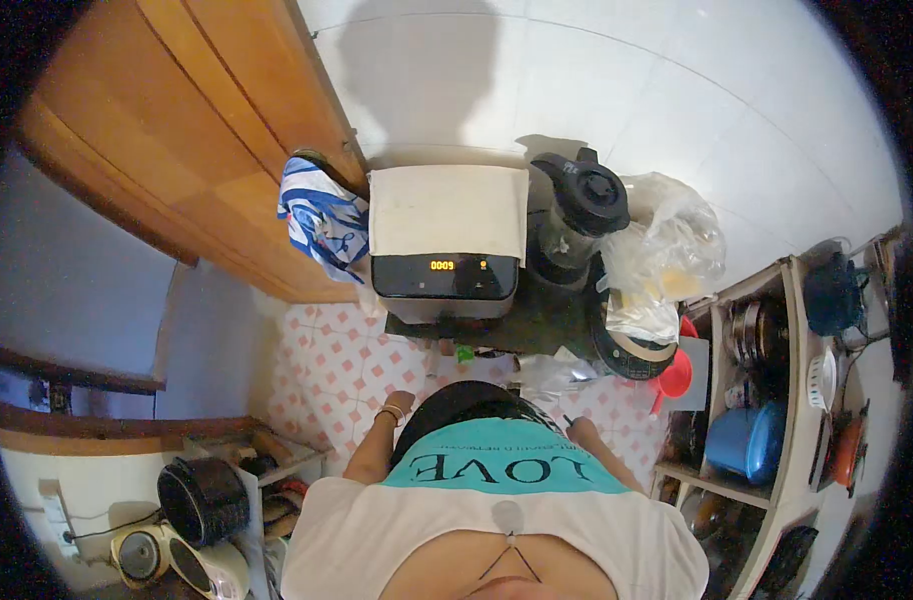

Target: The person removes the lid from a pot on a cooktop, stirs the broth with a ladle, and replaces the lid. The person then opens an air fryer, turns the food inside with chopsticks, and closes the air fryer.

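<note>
My left hand (395,408) hangs low beside my body, just left of a black rounded shape (467,400) below my shirt; its fingers are too small and unclear to read. On the other side, my right hand (578,426) is also low, with a small dark thing at its edge that I cannot make out. In front of me stands a black-fronted appliance (445,278) with a lit display and a cream cloth (449,212) over its top. Neither hand touches this appliance.
A blender (577,215), a clear plastic bag (672,240) and a round black cooker (632,358) stand right of the appliance. A red ladle-like item (675,374) is beside shelves (789,300). Left are a blue-white cloth (322,215), a wooden door (177,130) and a black pot (205,500).
</note>
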`<state>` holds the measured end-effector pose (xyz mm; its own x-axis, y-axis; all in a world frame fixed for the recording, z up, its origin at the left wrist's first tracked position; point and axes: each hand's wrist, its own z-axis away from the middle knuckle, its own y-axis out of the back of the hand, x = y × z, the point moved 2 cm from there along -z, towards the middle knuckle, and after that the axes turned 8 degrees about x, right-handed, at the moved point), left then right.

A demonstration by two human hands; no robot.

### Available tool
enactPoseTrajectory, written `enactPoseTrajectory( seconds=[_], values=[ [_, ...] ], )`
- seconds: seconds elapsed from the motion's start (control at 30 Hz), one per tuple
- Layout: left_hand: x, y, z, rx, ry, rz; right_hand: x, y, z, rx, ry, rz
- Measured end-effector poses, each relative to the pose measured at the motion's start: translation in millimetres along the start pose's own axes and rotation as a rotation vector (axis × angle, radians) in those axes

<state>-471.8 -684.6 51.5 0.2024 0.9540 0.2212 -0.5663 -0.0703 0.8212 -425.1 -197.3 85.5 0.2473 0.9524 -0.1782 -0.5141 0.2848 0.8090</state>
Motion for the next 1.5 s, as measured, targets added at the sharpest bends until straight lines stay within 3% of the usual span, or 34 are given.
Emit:
enactPoseTrajectory(
  seconds=[0.1, 0.23, 0.4, 0.53, 0.63, 0.73, 0.77, 0.87, 0.9, 1.03, 1.13, 1.2, 1.27, 1.3, 1.33, 1.37, 1.5],
  values=[
    [-9.8, -55.9, -26.2, -0.041, -0.102, -0.151, 11.1, -11.9, 10.5, 0.014, 0.017, -0.029],
    [9.8, -25.3, 0.4, -0.099, -0.029, -0.053, 30.1, -31.3, 15.4, 0.023, -0.026, -0.108],
    [10.2, -8.3, 17.7, -0.138, -0.081, -0.079, 46.3, -62.9, -0.9, 0.093, 0.133, -0.036],
    [3.9, -18.7, 8.9, -0.026, -0.176, -0.151, 48.2, -55.4, 1.8, 0.179, 0.253, -0.077],
    [17.3, -20.5, -10.9, -0.112, -0.186, -0.202, 75.0, -56.7, -3.4, 0.157, 0.087, -0.257],
    [44.5, -9.5, -40.6, -0.283, -0.125, -0.294, 105.5, -48.2, 10.7, 0.093, 0.005, -0.159],
    [54.9, -5.8, -50.4, -0.266, -0.139, -0.287, 107.2, -31.0, 20.7, -0.046, -0.252, -0.184],
    [99.5, 14.6, -91.6, -0.128, -0.296, -0.171, 130.5, -10.0, 78.0, 0.154, -0.371, -0.213],
    [114.5, 19.0, -108.4, -0.11, -0.35, -0.131, 135.9, -7.1, 91.8, 0.128, -0.357, -0.179],
    [169.9, 27.0, -137.2, -0.156, -0.531, -0.052, 131.2, -6.4, 137.3, 0.104, -0.635, -0.189],
    [164.3, 17.3, -129.9, -0.265, -0.601, -0.103, 91.3, -30.6, 173.8, 0.175, -0.8, -0.373],
    [152.2, 11.9, -113.5, -0.34, -0.618, -0.138, 77.0, -111.0, 181.3, 0.164, -0.663, -0.298],
    [141.4, 5.9, -106.1, -0.394, -0.634, -0.18, 47.8, -133.1, 217.8, 0.108, -0.396, -0.232],
    [140.0, 8.0, -102.1, -0.411, -0.634, -0.199, 78.2, -239.3, 214.1, 0.161, -0.471, -0.3],
    [135.8, 7.8, -100.0, -0.431, -0.634, -0.219, 51.6, -201.9, 248.3, 0.296, -0.483, -0.387],
    [135.4, 8.0, -100.7, -0.447, -0.634, -0.232, 33.4, -154.4, 270.8, 0.043, -0.691, -0.392],
    [164.1, 8.8, -113.1, -0.5, -0.67, -0.322, 37.5, -185.7, 325.8, 0.024, -0.952, -0.535]
  ],
)
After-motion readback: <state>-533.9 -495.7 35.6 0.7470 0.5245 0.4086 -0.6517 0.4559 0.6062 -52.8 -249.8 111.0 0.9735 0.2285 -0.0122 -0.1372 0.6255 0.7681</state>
